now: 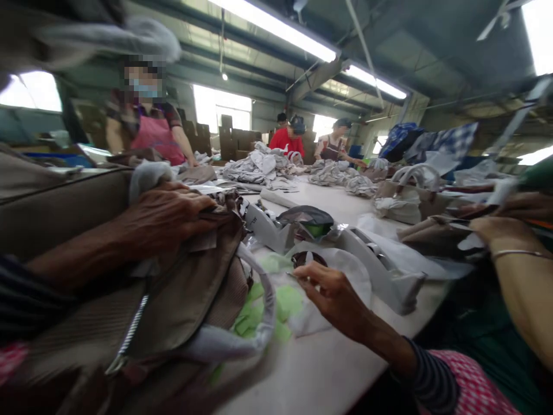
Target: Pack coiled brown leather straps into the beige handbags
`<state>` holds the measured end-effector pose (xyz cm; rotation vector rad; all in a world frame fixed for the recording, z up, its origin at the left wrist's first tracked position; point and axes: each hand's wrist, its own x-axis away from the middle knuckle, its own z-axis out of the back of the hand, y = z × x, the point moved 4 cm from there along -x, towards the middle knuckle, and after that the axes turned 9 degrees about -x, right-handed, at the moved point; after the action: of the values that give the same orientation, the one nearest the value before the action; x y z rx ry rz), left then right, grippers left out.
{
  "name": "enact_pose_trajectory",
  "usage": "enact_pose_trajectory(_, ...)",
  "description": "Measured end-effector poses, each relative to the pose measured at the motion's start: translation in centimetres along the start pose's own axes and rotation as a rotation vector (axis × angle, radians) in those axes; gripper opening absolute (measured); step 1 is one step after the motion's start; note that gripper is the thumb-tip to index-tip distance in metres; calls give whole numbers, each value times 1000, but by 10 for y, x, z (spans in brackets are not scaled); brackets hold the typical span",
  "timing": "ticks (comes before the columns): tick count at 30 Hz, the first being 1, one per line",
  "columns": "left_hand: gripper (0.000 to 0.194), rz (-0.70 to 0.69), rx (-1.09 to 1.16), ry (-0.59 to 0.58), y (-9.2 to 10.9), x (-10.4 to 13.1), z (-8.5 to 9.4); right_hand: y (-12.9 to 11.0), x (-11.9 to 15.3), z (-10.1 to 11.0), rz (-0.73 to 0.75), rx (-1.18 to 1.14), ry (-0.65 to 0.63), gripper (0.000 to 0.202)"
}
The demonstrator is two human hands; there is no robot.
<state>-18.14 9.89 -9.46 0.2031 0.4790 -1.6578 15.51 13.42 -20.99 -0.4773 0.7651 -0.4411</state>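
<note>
A large brown-grey handbag point(173, 311) lies in front of me on the left, with a metal zipper on its side. Its handle point(268, 311) is wrapped in white padding and loops over the table. My left hand point(170, 216) grips the gathered top edge of the bag. To the right of it, my right hand point(330, 291) is above the table, thumb and fingertips pinched together; whatever they hold is too small to make out. Just behind those fingertips is a round dark brown item point(309, 258). Light green paper slips point(285, 302) are scattered between the bag and my right hand.
Grey tape dispensers point(384, 271) stand beyond my right hand. A co-worker's arm point(518, 271) with a bangle works on another bag point(436, 236) at the right. Heaps of pale fabric point(254, 164) cover the far table, where other people stand, one in a pink apron point(158, 138).
</note>
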Motion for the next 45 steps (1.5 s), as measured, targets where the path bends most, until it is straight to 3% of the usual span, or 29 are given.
enact_pose_trajectory(3,32,44,-141,-83,14,2,9,40,-2,3,-100,286,-83,26)
enact_pose_trajectory(5,33,81,-125,-120,21,2,14,53,-3,-1,-107,385,-176,28)
enact_pose_trajectory(9,29,104,-149,-155,23,1,19,57,-3,-6,-107,462,-264,30)
enact_pose_trajectory(13,25,107,-160,-149,19,2,18,57,-6,-4,-87,463,-256,32)
enact_pose_trajectory(16,25,103,-169,-138,21,2,17,54,-12,-2,-37,431,-221,21)
enact_pose_trajectory(19,31,98,-176,-128,24,2,17,34,-27,1,63,358,-94,16)
enact_pose_trajectory(23,31,107,-175,-123,25,3,17,-22,-63,-2,311,240,91,23)
enact_pose_trajectory(27,28,70,-168,-101,27,7,16,-68,-99,-25,499,229,127,31)
enact_pose_trajectory(30,24,33,-162,-89,28,11,12,-75,-115,-48,527,229,69,22)
enact_pose_trajectory(34,24,26,-152,-62,26,11,9,-62,-119,-62,498,150,24,17)
enact_pose_trajectory(39,25,68,-97,-77,23,11,11,-51,-114,-49,448,-108,97,15)
enact_pose_trajectory(45,30,56,-149,-99,26,11,15,-30,-119,-36,43,-545,200,12)
